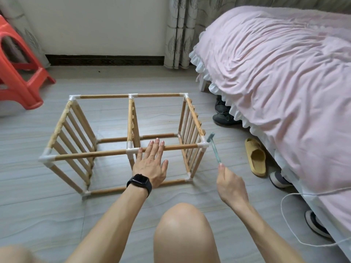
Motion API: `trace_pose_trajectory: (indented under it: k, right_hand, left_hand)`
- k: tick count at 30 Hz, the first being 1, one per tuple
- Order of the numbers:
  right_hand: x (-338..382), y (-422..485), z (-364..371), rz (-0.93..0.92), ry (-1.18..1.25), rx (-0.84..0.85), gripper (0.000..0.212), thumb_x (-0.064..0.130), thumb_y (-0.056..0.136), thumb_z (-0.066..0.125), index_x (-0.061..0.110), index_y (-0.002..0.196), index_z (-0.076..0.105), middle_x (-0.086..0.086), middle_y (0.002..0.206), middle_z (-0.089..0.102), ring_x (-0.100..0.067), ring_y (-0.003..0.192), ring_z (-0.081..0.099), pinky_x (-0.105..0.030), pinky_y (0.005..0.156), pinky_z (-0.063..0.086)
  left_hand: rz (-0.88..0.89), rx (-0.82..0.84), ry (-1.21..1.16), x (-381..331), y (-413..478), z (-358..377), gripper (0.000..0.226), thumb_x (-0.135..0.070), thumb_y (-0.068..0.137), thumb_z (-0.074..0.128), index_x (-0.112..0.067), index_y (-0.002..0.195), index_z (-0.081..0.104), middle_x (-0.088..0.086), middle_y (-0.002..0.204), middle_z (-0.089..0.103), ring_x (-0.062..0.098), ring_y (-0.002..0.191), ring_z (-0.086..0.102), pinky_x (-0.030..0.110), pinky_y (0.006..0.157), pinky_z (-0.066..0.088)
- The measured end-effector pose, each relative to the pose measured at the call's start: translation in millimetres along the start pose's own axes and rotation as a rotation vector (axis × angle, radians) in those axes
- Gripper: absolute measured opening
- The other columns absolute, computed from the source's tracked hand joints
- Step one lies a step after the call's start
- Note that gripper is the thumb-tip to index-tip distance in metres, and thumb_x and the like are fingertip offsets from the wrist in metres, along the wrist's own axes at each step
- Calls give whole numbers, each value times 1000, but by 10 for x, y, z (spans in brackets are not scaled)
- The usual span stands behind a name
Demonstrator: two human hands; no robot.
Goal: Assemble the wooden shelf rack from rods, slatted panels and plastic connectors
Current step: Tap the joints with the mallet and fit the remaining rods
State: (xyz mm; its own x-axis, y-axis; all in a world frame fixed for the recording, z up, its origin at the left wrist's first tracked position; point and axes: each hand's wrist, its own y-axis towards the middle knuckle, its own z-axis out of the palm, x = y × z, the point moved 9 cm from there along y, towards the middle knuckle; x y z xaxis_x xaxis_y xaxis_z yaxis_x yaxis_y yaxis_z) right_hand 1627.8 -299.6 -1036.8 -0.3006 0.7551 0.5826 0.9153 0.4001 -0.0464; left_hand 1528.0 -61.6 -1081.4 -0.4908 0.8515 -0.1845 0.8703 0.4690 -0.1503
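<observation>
The wooden rack (91,154) stands on the floor in front of me, a box of rods joined by white plastic connectors, with three upright slatted panels at left, middle and right. My left hand (152,164), a black watch on its wrist, lies flat with fingers spread on the near top rod, just right of the middle connector (131,150). My right hand (230,184) grips the handle of a small blue-green hammer (214,147). The hammer's head is raised beside the near right corner connector (203,145), close to it.
A bed with a pink ruffled cover (275,82) fills the right side. A yellow slipper (255,157) and dark shoes (223,114) lie along its edge. A red plastic stool (17,73) stands at the left. A white cord (290,224) loops on the floor. My knee (182,234) is in front.
</observation>
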Motion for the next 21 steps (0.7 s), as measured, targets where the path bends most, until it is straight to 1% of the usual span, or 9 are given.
trace_pose_trajectory:
  k: [3, 4, 6, 7, 11, 13, 16, 18, 21]
  right_hand:
    - [99, -108, -323, -111, 267, -315, 46, 41, 106, 21, 21, 73, 46, 2, 56, 52, -13, 53, 50, -16, 50, 34]
    - [116, -73, -274, -115, 251, -263, 45, 39, 107, 21, 21, 74, 46, 3, 58, 51, -13, 55, 52, -15, 52, 35]
    - [29, 25, 17, -3, 74, 11, 47, 40, 108, 19, 22, 75, 46, 0, 69, 54, -19, 71, 58, -31, 64, 41]
    - [-4, 46, 64, 22, 32, 66, 48, 40, 108, 19, 21, 73, 47, -2, 71, 57, -26, 75, 59, -36, 67, 39]
    - [125, -4, -104, -34, 149, -49, 52, 39, 107, 23, 17, 69, 50, -3, 66, 60, -19, 67, 55, -39, 66, 38]
    - [147, -14, -20, -36, 158, -15, 52, 41, 107, 24, 17, 73, 55, -5, 72, 64, -25, 73, 58, -40, 70, 41]
    - [119, -19, 141, 16, 138, 28, 49, 40, 107, 26, 18, 88, 66, -14, 95, 71, -38, 97, 62, -40, 79, 42]
    - [168, -72, 281, -3, 127, 78, 45, 40, 107, 25, 27, 77, 55, -11, 88, 69, -37, 96, 62, -38, 74, 40]
    - [225, -134, 490, -25, 110, 128, 47, 41, 107, 25, 20, 80, 58, -11, 87, 69, -38, 98, 61, -38, 72, 37]
  left_hand:
    - [2, -20, 6, -6, 33, 0, 67, -46, 104, 16, -24, 154, -22, -7, 160, -28, 12, 148, -26, 45, 123, -12]
    - [2, -22, 1, -5, 40, -1, 67, -46, 104, 17, -24, 154, -22, -6, 160, -29, 12, 148, -26, 46, 123, -11]
    - [3, -24, 2, -10, 24, 25, 68, -46, 104, 19, -24, 154, -22, -6, 160, -29, 12, 147, -26, 46, 123, -11]
    - [3, -26, 0, -12, 21, 33, 69, -46, 104, 19, -24, 154, -22, -7, 160, -29, 12, 148, -26, 46, 123, -12]
    - [17, -10, -5, -45, 92, 34, 71, -45, 104, 22, -24, 154, -23, -7, 159, -31, 13, 148, -27, 46, 123, -12]
    - [10, 6, -14, -91, 169, 40, 73, -45, 103, 24, -23, 154, -23, -5, 160, -31, 15, 148, -27, 47, 123, -11]
    - [21, 40, -30, -180, 331, -11, 77, -41, 101, 32, -20, 156, -19, -1, 162, -27, 17, 150, -22, 46, 123, -11]
    - [60, 67, -73, -198, 376, -97, 78, -36, 100, 37, -20, 157, -14, 0, 164, -22, 17, 151, -18, 44, 122, -9]
    - [112, -35, -104, -73, 241, -289, 77, -32, 100, 41, -22, 159, -6, -1, 166, -14, 14, 152, -13, 41, 124, -5]
